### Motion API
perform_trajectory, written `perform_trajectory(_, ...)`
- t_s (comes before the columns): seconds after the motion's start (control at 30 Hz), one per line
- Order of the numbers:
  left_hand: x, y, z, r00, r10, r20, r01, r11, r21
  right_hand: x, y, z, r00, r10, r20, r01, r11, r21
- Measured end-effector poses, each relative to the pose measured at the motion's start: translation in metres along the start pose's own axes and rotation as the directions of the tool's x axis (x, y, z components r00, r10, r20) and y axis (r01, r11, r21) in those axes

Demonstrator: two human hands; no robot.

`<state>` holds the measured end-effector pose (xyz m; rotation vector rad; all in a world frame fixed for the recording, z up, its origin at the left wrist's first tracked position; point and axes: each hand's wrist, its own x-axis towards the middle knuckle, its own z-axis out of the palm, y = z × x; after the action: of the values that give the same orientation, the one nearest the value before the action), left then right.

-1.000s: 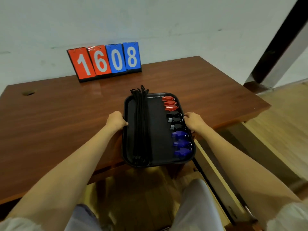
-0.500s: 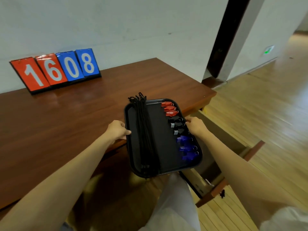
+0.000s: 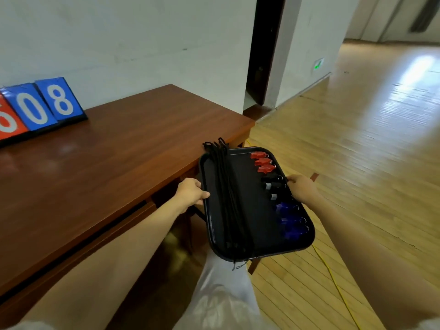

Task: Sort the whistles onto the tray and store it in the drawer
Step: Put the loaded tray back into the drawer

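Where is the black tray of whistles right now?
Head view, centre-right: the black plastic tray is held off the brown wooden table, between the left hand and right hand.

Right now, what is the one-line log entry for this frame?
phase: carrying | tray: off the table, held by both rims | left hand: gripping | right hand: gripping | whistles: grouped red, black, blue

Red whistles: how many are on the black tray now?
3. The red whistles lie in a column at the far right corner of the tray, one behind another, beyond the black whistles. None seems hidden.
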<state>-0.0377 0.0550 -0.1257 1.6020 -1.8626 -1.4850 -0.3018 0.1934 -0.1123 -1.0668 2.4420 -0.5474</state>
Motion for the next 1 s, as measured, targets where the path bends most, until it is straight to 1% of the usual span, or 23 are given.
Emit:
perform_trajectory(0.17,0.002,0.001,0.027,0.998,0.020,0.051,-0.022,0.999,0.042,-0.007,0.032,0.003,0.998,0.066,0.017,-0.066,0.998,0.013)
perform_trajectory(0.4,0.020,-0.009,0.049,0.994,-0.017,0.106,0.007,0.995,0.096,-0.003,0.059,0.018,0.986,0.154,0.059,-0.155,0.988,0.003)
perform_trajectory(0.6,0.039,-0.008,0.053,0.994,-0.044,0.098,0.032,0.992,0.126,0.014,0.054,0.024,0.987,0.157,0.037,-0.155,0.987,-0.042)
perform_trajectory(0.73,0.052,-0.007,0.050,0.996,-0.042,0.079,0.030,0.988,0.152,0.032,0.047,0.031,0.990,0.133,0.045,-0.131,0.990,-0.049)
perform_trajectory(0.83,0.064,-0.007,0.051,0.995,-0.064,0.077,0.052,0.987,0.149,0.047,0.045,0.035,0.988,0.144,0.060,-0.141,0.989,-0.045)
perform_trajectory(1.0,0.083,-0.007,0.051,0.994,-0.095,0.061,0.086,0.987,0.138,0.063,0.041,0.041,0.982,0.162,0.098,-0.152,0.983,-0.100)
